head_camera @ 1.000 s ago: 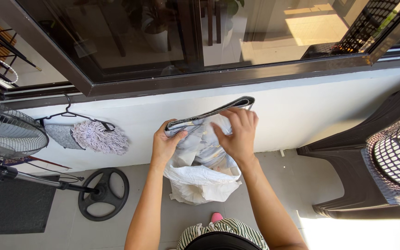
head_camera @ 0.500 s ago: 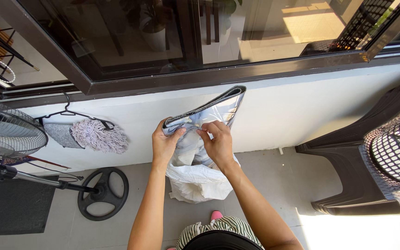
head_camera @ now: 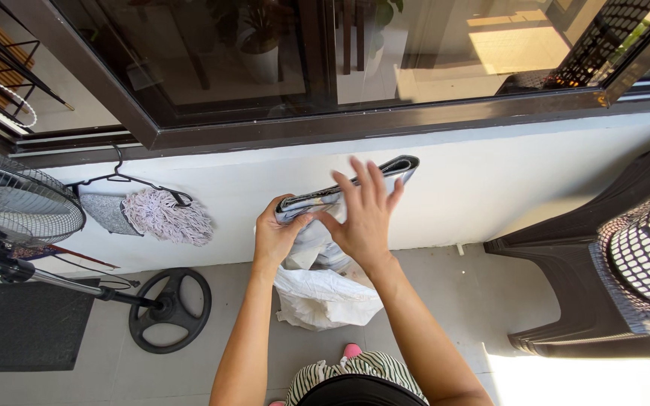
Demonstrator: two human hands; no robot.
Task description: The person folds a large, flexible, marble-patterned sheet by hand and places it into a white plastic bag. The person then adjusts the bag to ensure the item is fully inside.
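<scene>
Left hand (head_camera: 276,237) pinches left end of folded grey cloth (head_camera: 385,169), held mid-air before white wall (head_camera: 490,180). Right hand (head_camera: 362,218) flat, fingers spread wide, pressing cloth's middle. Far left: standing fan (head_camera: 16,207); hanger with mop heads (head_camera: 156,214) on wall. White bag (head_camera: 325,297) on floor beneath cloth. Dark plastic chair (head_camera: 588,256) at right.

fan (head_camera: 9,207) cropped, folded cloth (head_camera: 340,197) partly hidden
</scene>
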